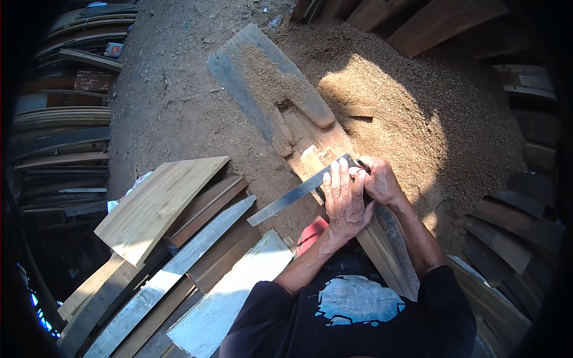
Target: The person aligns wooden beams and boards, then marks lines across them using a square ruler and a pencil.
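A try square with a long metal blade (292,198) and a dark stock lies slantwise across a pale wooden piece (315,161). My left hand (345,200) presses down on the square, its fingers close together over the blade near the stock. Just to the right, my right hand (382,180) is closed in a pinch by the square's end; a thin dark pencil-like stick shows at its fingertips, mostly hidden. Under my hands a long timber (385,253) runs back towards my body. The work rests on a low wooden bench board (239,56) with a notch in its end.
Sawdust and shavings (382,89) cover the ground ahead and right. Stacked planks (65,143) stand along the left; more boards (161,203) lean at the near left, and others (501,232) line the right. Large timbers (444,24) lie at the far right.
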The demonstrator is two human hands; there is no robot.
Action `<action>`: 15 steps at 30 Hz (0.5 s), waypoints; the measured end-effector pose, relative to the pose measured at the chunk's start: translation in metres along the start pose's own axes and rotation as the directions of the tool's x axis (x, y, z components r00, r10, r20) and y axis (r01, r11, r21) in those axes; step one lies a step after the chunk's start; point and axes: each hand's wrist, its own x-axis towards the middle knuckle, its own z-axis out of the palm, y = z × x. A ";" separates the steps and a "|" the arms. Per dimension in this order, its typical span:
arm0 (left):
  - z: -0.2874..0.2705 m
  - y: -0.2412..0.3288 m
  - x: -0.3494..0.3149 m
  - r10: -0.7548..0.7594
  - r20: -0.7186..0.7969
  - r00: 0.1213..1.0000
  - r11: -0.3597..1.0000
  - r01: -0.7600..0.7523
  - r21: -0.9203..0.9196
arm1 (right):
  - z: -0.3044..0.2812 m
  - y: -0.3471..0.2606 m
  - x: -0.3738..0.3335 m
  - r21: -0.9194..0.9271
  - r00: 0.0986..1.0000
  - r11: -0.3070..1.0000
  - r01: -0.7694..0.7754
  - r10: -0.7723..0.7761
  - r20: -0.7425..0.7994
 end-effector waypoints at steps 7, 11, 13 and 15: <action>0.002 0.000 -0.001 0.007 -0.027 1.000 1.000 -0.007 0.005 | -0.002 -0.004 0.000 -0.008 0.999 0.999 0.032 -0.032 -0.006; 0.003 -0.001 -0.002 0.010 -0.035 0.999 1.000 -0.010 0.015 | -0.003 -0.006 0.001 0.012 1.000 1.000 0.021 -0.021 -0.010; 0.003 -0.001 -0.002 0.006 -0.032 0.999 1.000 -0.005 0.013 | -0.003 -0.006 0.000 0.019 1.000 1.000 -0.005 0.005 0.005; 0.003 -0.001 -0.002 0.002 -0.023 1.000 1.000 -0.001 0.011 | -0.003 -0.005 -0.001 0.042 1.000 0.999 0.015 -0.015 -0.002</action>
